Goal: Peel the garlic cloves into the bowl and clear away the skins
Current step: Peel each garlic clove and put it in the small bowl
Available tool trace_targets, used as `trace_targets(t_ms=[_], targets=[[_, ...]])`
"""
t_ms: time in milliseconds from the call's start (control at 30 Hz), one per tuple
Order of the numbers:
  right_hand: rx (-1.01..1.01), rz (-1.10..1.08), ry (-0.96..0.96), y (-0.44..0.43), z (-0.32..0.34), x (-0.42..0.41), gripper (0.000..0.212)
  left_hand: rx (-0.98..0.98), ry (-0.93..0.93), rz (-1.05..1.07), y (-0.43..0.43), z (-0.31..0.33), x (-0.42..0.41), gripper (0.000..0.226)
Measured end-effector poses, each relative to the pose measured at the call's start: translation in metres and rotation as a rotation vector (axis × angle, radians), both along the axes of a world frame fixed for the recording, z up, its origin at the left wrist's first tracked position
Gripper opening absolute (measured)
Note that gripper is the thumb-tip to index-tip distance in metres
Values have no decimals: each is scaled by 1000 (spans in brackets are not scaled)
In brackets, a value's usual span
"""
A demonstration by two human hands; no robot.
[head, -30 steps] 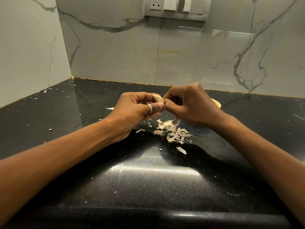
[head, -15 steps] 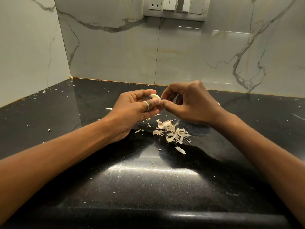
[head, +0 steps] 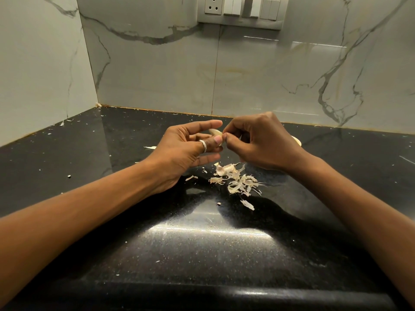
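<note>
Both hands meet over the counter (head: 202,243). The left hand (head: 186,151) pinches a clove (head: 215,132) between thumb and forefinger, its other fingers loosely spread beneath. The right hand (head: 262,144) pinches at the clove's end with thumb and forefinger tips, the rest curled in. To peel well, the left should probably hold the clove firm without crushing it. The right can then catch a loose edge of skin and draw it off in one strip, letting it drop on the skins (head: 235,180) piled just below. Both forearms reach forward and converge, with the left palm turned toward the right hand. A pale rim, probably the bowl (head: 296,141), peeks from behind the right hand.
</note>
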State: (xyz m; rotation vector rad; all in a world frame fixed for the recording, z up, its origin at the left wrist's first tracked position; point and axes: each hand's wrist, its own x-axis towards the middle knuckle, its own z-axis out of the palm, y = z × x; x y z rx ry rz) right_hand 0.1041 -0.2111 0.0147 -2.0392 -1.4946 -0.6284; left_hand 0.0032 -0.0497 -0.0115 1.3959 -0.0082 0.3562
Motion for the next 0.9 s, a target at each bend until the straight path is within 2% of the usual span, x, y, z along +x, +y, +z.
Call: trace_targets(t_ms=[367, 533, 700, 900], targets=[[33, 5, 10, 2, -2, -1, 24, 4, 21, 27, 0, 0, 1, 42], [43, 5, 7, 4, -2, -1, 30, 24, 34, 50, 0, -2, 2, 29], [80, -38, -62, 1, 1, 3, 15, 68, 41, 30, 0, -2, 3, 21], [87, -61, -106, -2, 4, 4, 9, 88, 46, 15, -1, -2, 2, 20]])
